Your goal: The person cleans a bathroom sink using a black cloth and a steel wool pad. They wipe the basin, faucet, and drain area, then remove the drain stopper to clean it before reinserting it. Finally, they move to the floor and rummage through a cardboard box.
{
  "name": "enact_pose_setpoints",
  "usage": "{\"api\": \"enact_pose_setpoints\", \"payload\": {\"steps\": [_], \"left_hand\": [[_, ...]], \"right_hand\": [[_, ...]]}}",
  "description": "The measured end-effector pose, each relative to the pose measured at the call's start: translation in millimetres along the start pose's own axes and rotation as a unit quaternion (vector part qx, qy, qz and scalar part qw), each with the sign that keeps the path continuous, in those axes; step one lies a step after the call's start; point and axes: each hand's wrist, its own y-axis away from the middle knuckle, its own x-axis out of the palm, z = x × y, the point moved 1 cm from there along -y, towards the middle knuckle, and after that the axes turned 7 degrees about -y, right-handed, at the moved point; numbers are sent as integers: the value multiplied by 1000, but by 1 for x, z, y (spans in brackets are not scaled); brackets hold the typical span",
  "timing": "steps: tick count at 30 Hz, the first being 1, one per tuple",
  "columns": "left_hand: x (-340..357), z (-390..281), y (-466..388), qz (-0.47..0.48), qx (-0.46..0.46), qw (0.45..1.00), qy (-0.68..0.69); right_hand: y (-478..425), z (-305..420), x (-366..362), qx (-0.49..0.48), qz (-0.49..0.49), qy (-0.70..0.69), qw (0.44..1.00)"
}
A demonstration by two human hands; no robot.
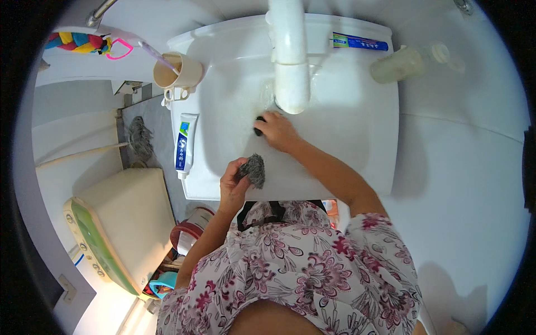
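Note:
Over the front edge of a white washbasin (343,167), my left hand (235,184) grips a grey scouring pad (254,171) between thumb and fingers. My right hand (279,130) is down in the bowl, left of the lower end of a thick white pipe (291,75). Its fingers close on a small black object (259,125), mostly covered by them, whose kind I cannot tell. The bowl's surface looks wet near the pipe's end.
A toothpaste tube (186,144) lies on the left rim, below a beige mug (184,71) holding a toothbrush. A blue tube (360,42) and a cloudy bottle (398,65) are at the right rear. A washing machine (125,217) and mop (140,136) stand left.

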Motion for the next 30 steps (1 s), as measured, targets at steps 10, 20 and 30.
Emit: {"api": "enact_pose_setpoints", "payload": {"steps": [10, 20, 30], "left_hand": [[-1, 10, -2, 6, -6, 1000, 17], [1, 4, -2, 9, 6, 999, 47], [-5, 16, 0, 12, 12, 999, 51]], "right_hand": [[23, -18, -27, 82, 12, 125, 989], [19, -66, -159, 231, 21, 166, 958], [-10, -26, -90, 152, 30, 256, 954]]}}
